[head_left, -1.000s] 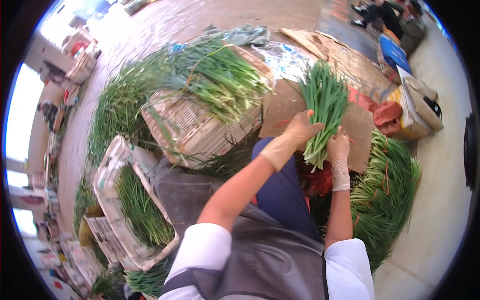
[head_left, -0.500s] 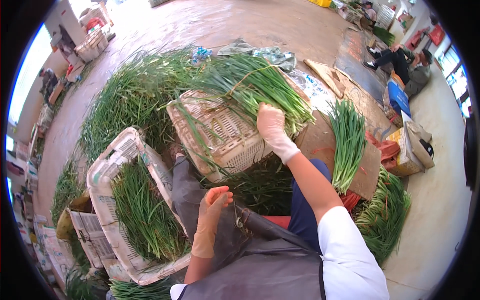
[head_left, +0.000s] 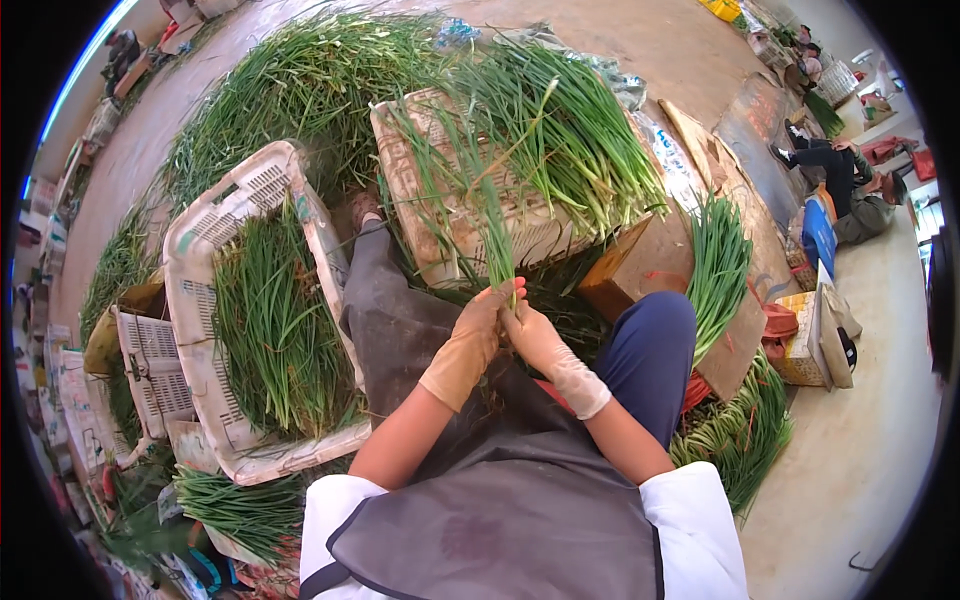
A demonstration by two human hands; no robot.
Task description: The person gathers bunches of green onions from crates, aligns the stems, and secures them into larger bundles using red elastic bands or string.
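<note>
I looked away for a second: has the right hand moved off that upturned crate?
Yes. The right hand has come back from the upturned crate toward the lap, meeting the left hand around a few green stalks.

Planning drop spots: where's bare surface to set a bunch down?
Bare: the cardboard between the upturned crate and the laid-out bunch; the concrete floor right of the green heap. Crowded: both hands grip stalks; the left crate is full.
</note>
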